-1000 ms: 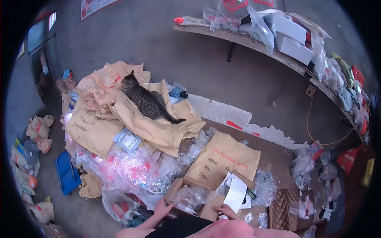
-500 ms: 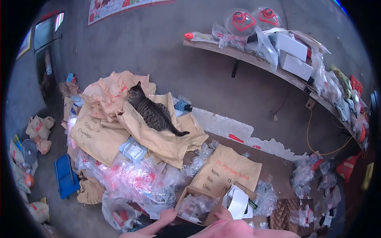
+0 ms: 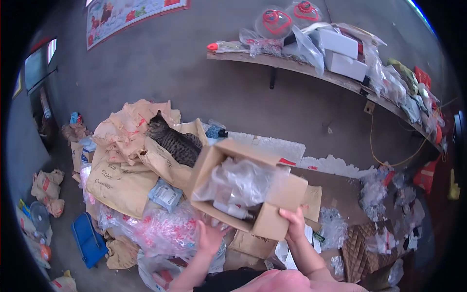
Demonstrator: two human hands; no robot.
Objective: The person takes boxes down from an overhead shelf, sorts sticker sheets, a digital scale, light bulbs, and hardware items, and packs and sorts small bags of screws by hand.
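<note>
An open cardboard box [image 3: 284, 194] is raised in front of me, tilted so that its inside faces me. Crumpled clear plastic [image 3: 241, 180] fills much of it, with a white bottle-like item [image 3: 233, 210] at its lower side. My right hand [image 3: 293, 225] grips the box at its lower right edge, thumb on the near face. Close below the box's left corner is my left hand [image 3: 210, 237], fingers spread; whether it touches the box I cannot tell. Behind the box lies a printed brown paper sack [image 3: 253, 244], mostly hidden.
A tabby cat [image 3: 172, 144] lies on piled brown sacks [image 3: 116, 187]. Clear plastic wrap [image 3: 163, 231] is heaped at the left, near a blue folded chair [image 3: 89, 240]. A loaded shelf [image 3: 292, 66] runs along the wall. Brown quilted material [image 3: 362, 248] lies at the right.
The box has risen from the surface in front of me and tilted. My right hand has come up with it, while my left hand has spread open beside its lower left. The view has shifted slightly.
</note>
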